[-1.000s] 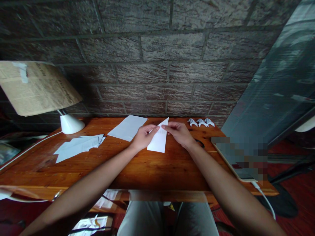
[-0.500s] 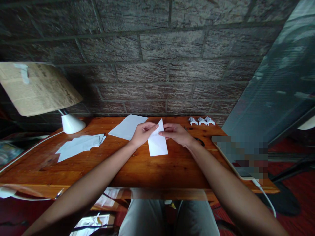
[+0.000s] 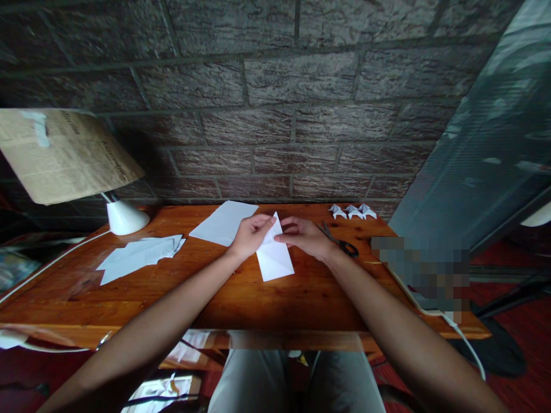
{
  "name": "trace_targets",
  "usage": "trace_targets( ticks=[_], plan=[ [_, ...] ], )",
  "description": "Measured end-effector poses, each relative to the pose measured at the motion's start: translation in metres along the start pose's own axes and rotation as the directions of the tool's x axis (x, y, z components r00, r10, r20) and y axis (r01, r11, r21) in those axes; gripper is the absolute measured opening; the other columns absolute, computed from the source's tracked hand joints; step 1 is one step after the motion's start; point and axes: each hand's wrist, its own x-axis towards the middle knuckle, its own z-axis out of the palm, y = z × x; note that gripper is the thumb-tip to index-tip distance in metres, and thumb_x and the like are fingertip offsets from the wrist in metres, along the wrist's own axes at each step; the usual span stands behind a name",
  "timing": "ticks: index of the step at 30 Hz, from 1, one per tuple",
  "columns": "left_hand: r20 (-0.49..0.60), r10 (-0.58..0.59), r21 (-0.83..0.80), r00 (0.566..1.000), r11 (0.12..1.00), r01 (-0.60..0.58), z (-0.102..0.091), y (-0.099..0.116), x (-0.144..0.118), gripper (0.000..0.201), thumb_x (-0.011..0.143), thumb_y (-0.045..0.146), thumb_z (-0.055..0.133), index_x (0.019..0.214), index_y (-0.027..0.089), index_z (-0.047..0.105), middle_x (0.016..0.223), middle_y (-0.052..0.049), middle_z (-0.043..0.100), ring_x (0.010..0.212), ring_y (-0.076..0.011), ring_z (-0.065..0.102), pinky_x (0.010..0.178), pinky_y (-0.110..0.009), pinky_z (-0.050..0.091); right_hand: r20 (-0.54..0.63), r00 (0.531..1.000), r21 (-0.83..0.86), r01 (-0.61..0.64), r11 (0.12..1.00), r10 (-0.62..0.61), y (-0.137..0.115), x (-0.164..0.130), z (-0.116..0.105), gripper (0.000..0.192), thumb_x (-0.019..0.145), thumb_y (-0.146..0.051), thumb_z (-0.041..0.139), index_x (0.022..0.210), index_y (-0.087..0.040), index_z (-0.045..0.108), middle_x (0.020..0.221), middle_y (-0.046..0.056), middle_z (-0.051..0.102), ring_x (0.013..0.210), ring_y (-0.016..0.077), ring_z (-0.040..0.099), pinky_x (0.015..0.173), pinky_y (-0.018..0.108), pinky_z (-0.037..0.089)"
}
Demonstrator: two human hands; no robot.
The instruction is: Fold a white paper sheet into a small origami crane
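Both hands pinch top corner of the paper; left hand and right hand w/ grips closed on it, equally near. Long axis runs from grips toward the person, lower end flat on table.

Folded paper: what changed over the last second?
The folded paper, pinched by left hand and right hand, turned from a slanted point to squarer and lower on the table. The right hand moved off the scissors. Paper sheet unchanged.
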Motion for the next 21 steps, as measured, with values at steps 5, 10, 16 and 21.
trace_targets(
  ticks=[5, 10, 16, 21],
  plan=[
    [-0.090, 0.051, -0.002, 0.995, 0.999, -0.051, -0.0022, -0.0037, 0.0019, 0.042, 0.076, 0.056, 0.068, 0.083, 0.014, 0.071, 0.065, -0.001, 0.068, 0.054, -0.0104, 0.053, 0.051, -0.022, 0.039, -0.025, 0.999, 0.008, 0.021, 1.000, -0.021, -0.0007, -0.0004, 0.0049, 0.034, 0.062, -0.027, 0.083, 0.089, -0.017, 0.065, 0.074, 0.000, 0.073, 0.065, 0.0104, 0.064, 0.059, 0.021, 0.047],
    [-0.060, 0.044, 0.018, 0.997, 0.999, -0.043, -0.0031, -0.0034, 0.0019, 0.041, 0.075, 0.055, 0.069, 0.078, 0.014, 0.070, 0.059, 0.001, 0.064, 0.050, -0.0079, 0.050, 0.047, -0.020, 0.034, -0.029, 0.999, 0.009, 0.014, 1.000, -0.014, 0.0014, 0.0011, 0.0046, 0.033, 0.061, -0.027, 0.084, 0.086, -0.017, 0.065, 0.074, 0.000, 0.073, 0.066, 0.0111, 0.063, 0.060, 0.022, 0.047],
    [-0.027, -0.036, -0.015, 0.999, 0.999, 0.035, -0.0024, 0.0019, 0.0012, 0.045, 0.069, 0.058, 0.074, 0.072, 0.013, 0.070, 0.058, 0.000, 0.066, 0.048, -0.0080, 0.050, 0.045, -0.020, 0.033, -0.080, 0.997, 0.018, 0.006, 1.000, -0.004, 0.0010, 0.0015, 0.0023, 0.028, 0.062, -0.027, 0.083, 0.084, -0.017, 0.067, 0.079, 0.001, 0.072, 0.072, 0.0120, 0.063, 0.064, 0.023, 0.048],
    [-0.040, -0.011, -0.033, 0.999, 0.999, 0.009, -0.0054, 0.0014, 0.0009, 0.041, 0.071, 0.055, 0.073, 0.074, 0.014, 0.072, 0.061, -0.001, 0.069, 0.050, -0.0089, 0.053, 0.048, -0.020, 0.037, -0.078, 0.996, 0.027, 0.055, 0.998, -0.052, 0.0024, 0.0024, 0.0019, 0.024, 0.065, -0.029, 0.081, 0.083, -0.018, 0.069, 0.081, 0.001, 0.072, 0.072, 0.0127, 0.064, 0.068, 0.025, 0.049]
  ],
)
